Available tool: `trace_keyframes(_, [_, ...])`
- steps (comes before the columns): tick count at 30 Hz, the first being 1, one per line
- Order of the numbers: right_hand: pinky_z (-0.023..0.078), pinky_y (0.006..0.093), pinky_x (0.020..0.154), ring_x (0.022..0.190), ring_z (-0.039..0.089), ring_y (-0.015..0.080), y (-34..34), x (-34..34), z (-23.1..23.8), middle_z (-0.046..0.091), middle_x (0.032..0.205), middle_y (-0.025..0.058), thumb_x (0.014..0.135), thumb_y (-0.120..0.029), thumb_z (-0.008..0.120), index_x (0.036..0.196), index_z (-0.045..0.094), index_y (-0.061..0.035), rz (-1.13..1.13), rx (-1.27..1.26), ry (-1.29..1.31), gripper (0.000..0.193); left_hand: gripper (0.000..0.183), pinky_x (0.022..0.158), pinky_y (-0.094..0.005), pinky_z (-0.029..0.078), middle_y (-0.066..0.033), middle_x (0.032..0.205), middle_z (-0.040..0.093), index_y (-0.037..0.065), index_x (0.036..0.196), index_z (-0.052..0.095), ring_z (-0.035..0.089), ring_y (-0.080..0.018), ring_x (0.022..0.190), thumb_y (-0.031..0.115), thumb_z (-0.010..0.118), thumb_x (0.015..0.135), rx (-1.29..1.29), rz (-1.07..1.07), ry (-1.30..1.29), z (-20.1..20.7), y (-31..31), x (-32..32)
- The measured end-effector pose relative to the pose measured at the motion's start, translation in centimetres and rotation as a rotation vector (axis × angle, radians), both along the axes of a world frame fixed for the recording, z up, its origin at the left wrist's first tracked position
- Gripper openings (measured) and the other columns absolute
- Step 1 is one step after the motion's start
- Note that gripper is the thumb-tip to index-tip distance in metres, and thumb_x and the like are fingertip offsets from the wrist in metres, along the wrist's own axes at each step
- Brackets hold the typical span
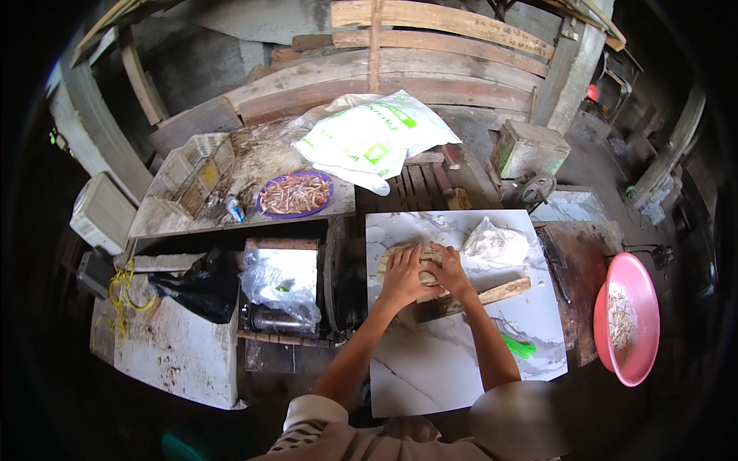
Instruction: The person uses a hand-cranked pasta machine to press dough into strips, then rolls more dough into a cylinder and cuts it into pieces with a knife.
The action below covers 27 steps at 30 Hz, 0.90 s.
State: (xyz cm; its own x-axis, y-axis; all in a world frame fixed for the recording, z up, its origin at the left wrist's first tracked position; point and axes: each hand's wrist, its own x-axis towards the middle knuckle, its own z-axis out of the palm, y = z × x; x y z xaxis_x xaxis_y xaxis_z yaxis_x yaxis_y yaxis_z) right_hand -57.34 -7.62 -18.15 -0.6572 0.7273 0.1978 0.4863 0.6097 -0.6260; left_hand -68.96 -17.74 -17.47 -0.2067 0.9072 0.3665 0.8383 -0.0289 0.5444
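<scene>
bare hands meet on a lump of dough at a marble-patterned tabletop (419, 376), as i follow from afar. the dough (427, 277) lies on the upper left part of that surface, directly beneath my left hand (407, 268) and my right hand (447, 269), touching both. neither hand is nearer: the left covers its left and middle, the right its right side. i read its long axis as running left to right, though the fingers hide too much to be sure. both hands are unclenched, palms down, laid over the dough without gripping it. it looks pale tan, thick and roughly rounded, its surface uneven. a wooden bar (503, 290) lies slantwise just below, passing under my right forearm; a clear plastic bag (496, 244) sits to the right.
</scene>
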Motion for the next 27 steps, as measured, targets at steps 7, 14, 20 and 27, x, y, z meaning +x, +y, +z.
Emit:
trace_keyframes(7, [0.043,0.0401,0.079,0.088,0.052,0.0379,-0.8,-1.6,0.1,0.055,0.089,0.0216,0.073,-0.014,0.064,0.102,0.059,-0.0035,-0.173,0.091,0.063,0.031,0.093,0.098,-0.0444,0.028,-0.0163,0.117,0.048,0.001,0.119,0.044,0.04,-0.0295,0.115,0.051,0.077,0.048,0.078,0.09,0.031,0.1,-0.1,0.1])
trace_keyframes(14, [0.046,0.0392,0.069,0.071,0.058,0.0375,0.5,-2.5,-1.8,0.06,0.074,0.0208,0.077,-0.017,0.059,0.092,0.063,-0.0014,-0.445,0.049,0.228,0.022,0.097,0.098,-0.0444,0.027,-0.0147,0.116,0.047,0.003,0.122,0.042,0.041,-0.0301,0.113,0.054,0.076,0.048,0.093,0.1,0.036,0.1,0.2,0.4])
trace_keyframes(20, [0.045,0.0324,0.059,0.056,0.054,0.0222,0.4,-1.7,-2.3,0.058,0.06,0.0109,0.083,-0.023,0.058,0.085,0.062,0.0029,-0.533,-0.26,0.427,0.027,0.099,0.099,-0.0441,0.026,-0.0146,0.117,0.048,0.001,0.122,0.042,0.039,-0.028,0.116,0.055,0.076,0.046,0.111,0.093,0.027,-0.5,0.0,0.0])
trace_keyframes(27, [0.044,0.0276,0.063,0.071,0.053,0.0123,0.8,0.6,-2.1,0.059,0.083,0.0091,0.083,-0.028,0.06,0.098,0.056,0.0027,-0.297,-0.816,0.807,0.034,0.101,0.1,-0.0472,0.023,-0.0099,0.12,0.047,0.006,0.127,0.04,0.037,-0.0268,0.119,0.056,0.075,0.046,0.079,0.092,0.026,-0.6,0.3,0.8])
